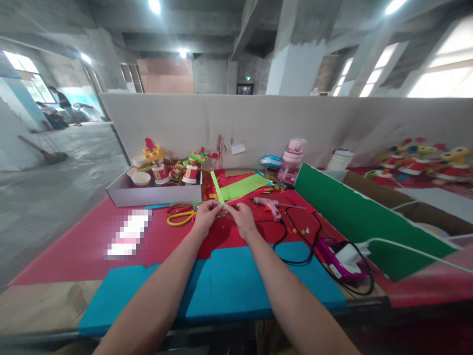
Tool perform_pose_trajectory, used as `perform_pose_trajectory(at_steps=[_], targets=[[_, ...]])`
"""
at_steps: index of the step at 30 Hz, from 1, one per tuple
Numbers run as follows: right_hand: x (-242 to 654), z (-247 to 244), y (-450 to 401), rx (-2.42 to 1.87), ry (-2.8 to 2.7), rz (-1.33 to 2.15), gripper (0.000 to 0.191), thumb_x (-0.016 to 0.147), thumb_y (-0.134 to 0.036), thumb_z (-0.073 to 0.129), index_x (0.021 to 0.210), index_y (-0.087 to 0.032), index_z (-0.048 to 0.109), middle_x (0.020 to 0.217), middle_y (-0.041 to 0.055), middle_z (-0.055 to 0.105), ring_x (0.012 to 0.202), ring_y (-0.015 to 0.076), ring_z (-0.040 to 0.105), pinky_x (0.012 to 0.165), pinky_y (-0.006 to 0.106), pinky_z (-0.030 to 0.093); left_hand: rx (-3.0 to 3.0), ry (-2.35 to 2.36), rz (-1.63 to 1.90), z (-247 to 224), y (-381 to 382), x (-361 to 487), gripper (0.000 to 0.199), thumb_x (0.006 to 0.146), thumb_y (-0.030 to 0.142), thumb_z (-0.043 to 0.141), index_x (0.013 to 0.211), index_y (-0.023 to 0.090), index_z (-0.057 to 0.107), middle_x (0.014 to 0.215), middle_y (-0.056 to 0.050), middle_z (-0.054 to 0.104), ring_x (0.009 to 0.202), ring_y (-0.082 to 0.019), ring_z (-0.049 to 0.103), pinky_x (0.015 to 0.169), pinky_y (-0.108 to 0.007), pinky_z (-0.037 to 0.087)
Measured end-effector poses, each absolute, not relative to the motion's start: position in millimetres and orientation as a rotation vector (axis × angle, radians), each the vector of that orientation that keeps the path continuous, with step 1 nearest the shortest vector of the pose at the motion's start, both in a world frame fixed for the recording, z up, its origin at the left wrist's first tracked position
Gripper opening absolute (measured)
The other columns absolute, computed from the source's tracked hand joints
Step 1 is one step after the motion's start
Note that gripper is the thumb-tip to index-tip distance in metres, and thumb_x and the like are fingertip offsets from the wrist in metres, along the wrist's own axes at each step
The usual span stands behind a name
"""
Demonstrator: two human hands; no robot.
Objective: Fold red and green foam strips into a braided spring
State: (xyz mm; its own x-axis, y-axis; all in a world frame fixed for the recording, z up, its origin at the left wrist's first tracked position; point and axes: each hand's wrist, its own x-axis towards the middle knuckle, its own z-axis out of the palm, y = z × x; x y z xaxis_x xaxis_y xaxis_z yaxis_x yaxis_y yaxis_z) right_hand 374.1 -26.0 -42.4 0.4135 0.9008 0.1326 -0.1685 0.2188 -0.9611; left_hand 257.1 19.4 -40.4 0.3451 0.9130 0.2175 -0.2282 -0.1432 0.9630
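Between my two hands is a narrow light-green paper strip [217, 187], its long end pointing up and away from me. My left hand [207, 215] pinches it near its lower end. Just beside it, my right hand [240, 217] pinches the same end with thumb and finger. Beyond the hands lies a wider sheet of green paper [244, 187]. Scissors with yellow and red handles [180, 217] rest left of my left hand. A pink glue gun [269, 207] lies to the right of my right hand, its black cord trailing toward me.
A white box [155, 196] with paper cups and decorated figures stands at the back left. On the right are a green-sided box [351, 227] and a purple power strip [342, 261]. Blue sheets [229, 286] cover the front edge. A pink bottle [291, 160] stands by the partition.
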Motion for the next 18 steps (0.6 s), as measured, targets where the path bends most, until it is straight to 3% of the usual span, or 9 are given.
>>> perform_pose_trajectory(at_steps=[6, 18], targets=[[373, -45, -24, -1.062, -0.825, 0.734, 0.028, 0.062, -0.042, 0.072, 0.067, -0.016, 0.065, 0.064, 0.0038, 0.069, 0.062, 0.0168, 0.062, 0.061, 0.027, 0.048, 1.26, 0.667, 1.098, -40, 16, 260, 0.034, 0.062, 0.042, 0.076, 0.076, 0.013, 0.064, 0.06, 0.001, 0.057, 0.053, -0.008, 0.049, 0.051, -0.021, 0.041], [375, -52, -21, -1.096, -0.904, 0.716, 0.026, 0.065, -0.041, 0.071, 0.069, -0.016, 0.07, 0.065, 0.0051, 0.07, 0.063, 0.0197, 0.063, 0.063, 0.031, 0.049, 1.298, 0.688, 1.128, -42, 19, 260, 0.029, 0.06, 0.037, 0.077, 0.069, 0.013, 0.063, 0.057, 0.001, 0.058, 0.05, -0.008, 0.049, 0.051, -0.021, 0.041]])
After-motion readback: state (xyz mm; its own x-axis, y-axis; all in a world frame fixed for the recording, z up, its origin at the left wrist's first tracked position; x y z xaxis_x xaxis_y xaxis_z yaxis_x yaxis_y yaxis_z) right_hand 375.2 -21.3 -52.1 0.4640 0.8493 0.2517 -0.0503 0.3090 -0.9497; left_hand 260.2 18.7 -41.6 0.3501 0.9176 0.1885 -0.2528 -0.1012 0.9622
